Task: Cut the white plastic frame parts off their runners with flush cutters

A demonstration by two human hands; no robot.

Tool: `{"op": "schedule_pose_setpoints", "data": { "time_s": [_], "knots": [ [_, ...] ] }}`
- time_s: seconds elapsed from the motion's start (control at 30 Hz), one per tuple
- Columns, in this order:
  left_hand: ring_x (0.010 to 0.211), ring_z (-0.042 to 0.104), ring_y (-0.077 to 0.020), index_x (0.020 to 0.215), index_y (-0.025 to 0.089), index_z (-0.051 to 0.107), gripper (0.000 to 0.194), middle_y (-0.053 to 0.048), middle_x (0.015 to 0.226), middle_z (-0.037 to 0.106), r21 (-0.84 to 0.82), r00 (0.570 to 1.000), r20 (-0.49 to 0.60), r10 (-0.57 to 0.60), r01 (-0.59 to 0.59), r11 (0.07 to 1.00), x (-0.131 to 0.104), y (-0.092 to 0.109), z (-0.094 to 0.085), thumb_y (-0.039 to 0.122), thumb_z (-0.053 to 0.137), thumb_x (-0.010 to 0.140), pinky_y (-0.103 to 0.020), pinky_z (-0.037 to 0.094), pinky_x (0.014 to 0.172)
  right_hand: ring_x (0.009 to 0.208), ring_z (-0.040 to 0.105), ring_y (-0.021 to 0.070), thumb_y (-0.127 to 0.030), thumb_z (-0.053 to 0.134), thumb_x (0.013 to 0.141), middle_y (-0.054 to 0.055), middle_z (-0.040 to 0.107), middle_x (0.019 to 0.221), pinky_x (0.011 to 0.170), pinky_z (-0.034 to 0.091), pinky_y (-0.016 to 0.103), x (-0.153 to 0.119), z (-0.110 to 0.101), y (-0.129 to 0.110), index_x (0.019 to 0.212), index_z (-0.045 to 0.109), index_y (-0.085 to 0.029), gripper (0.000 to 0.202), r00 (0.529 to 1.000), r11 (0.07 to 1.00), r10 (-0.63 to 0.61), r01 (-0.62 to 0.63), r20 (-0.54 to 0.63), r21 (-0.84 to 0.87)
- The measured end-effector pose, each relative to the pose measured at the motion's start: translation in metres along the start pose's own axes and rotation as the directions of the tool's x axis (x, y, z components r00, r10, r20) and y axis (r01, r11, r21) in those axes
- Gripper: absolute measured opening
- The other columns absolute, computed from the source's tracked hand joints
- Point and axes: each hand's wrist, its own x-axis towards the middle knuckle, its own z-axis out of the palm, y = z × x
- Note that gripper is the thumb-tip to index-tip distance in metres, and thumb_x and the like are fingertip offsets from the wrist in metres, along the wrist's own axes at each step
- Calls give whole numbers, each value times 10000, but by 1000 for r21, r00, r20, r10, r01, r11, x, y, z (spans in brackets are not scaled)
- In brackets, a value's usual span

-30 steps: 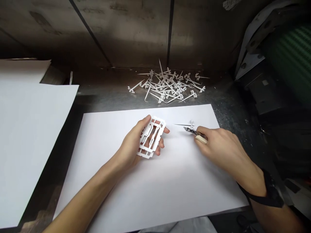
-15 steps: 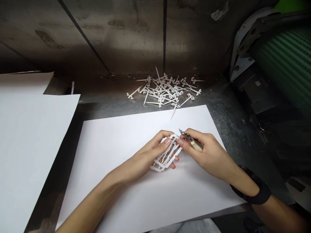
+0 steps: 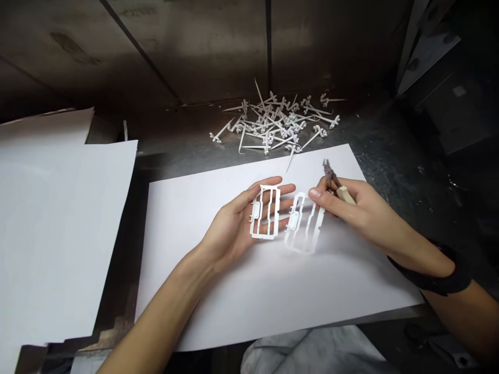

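Observation:
My left hand (image 3: 237,221), palm up with fingers spread, carries a white plastic frame (image 3: 278,213) with slots and thin bars; the thumb rests by its top left edge. A second, like frame (image 3: 286,243) hangs from my right hand (image 3: 351,205), pinched at its top right corner between thumb and fingers. That same hand also keeps a pair of side cutters (image 3: 330,174) with cream grips, jaws pointing up and away. The two frames are side by side, slightly apart, above a large white sheet (image 3: 187,311).
A pile of white plastic sprue pieces (image 3: 268,124) lies behind the sheet, against a metal wall (image 3: 218,47). Stacked white sheets (image 3: 50,234) are at the left. Dark machinery (image 3: 448,104) stands at the right. Grey cloth (image 3: 312,353) shows at the bottom edge.
The frames, earlier together in both hands, are now separated. My right hand has moved right with one frame and the cutters; my left fingers have spread under the other. The view has shifted.

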Motion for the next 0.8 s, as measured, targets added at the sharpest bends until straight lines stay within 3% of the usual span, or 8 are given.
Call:
{"op": "schedule_pose_setpoints", "data": {
  "time_s": [0.1,0.23,0.4,0.63,0.8],
  "knots": [
    [1328,670,-324,1438,259,656,355,-124,1509,646,46,996,89,-11,7,999,-2,0,1,423,535,1147,-422,649,989,805,557,191,-463,721,1090,-5,622,855,757,412,285,4,2,4,873,677,-191,351,996,998,61,-62,71,6],
    [1363,647,-339,1484,290,632,375,-111,1527,632,75,990,138,-17,6,997,-5,0,5,431,517,1156,-437,640,1020,943,638,232,-508,704,1102,32,708,980,850,459,295,6,-1,7,906,723,-185,378,994,998,49,-54,94,43],
    [1335,665,-328,1495,274,640,394,-113,1502,650,80,992,122,-42,32,996,-5,0,5,427,537,1148,-412,655,996,706,487,159,-492,760,1062,-27,547,766,686,383,269,6,-4,7,793,599,-195,432,1000,1000,8,-8,-8,-14],
    [1317,675,-351,1478,182,662,400,-158,1462,669,4,986,134,-100,100,995,-5,-3,4,360,544,1140,-465,627,1065,651,418,146,-461,714,1076,-25,498,721,621,312,284,9,-4,8,771,604,-187,424,998,997,28,-32,-52,-72],
    [1299,684,-335,1479,165,662,399,-166,1436,682,8,985,138,-101,100,995,-4,-4,5,344,529,1148,-428,629,1057,651,401,143,-420,713,1072,-28,484,720,617,306,287,8,-3,5,751,564,-191,421,996,996,23,-30,-83,-79]
  ]
}}
